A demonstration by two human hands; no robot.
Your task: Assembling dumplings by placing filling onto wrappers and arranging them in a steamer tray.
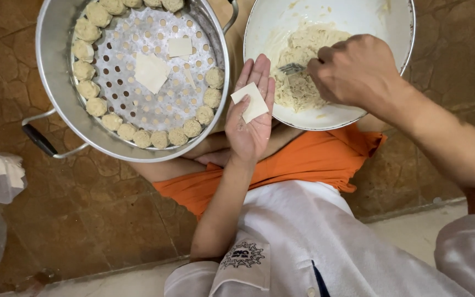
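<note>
Left hand [251, 113] palm up, fingers flat, right hand [353, 71] curled closed, knuckles up

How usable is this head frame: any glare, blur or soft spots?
Head view: even, soft light; mild glare on the metal steamer rim and white bowl. The left hand with its square wrapper is sharp; the right hand and fork look slightly motion-soft. Wide-angle bending shows at the edges.
</note>
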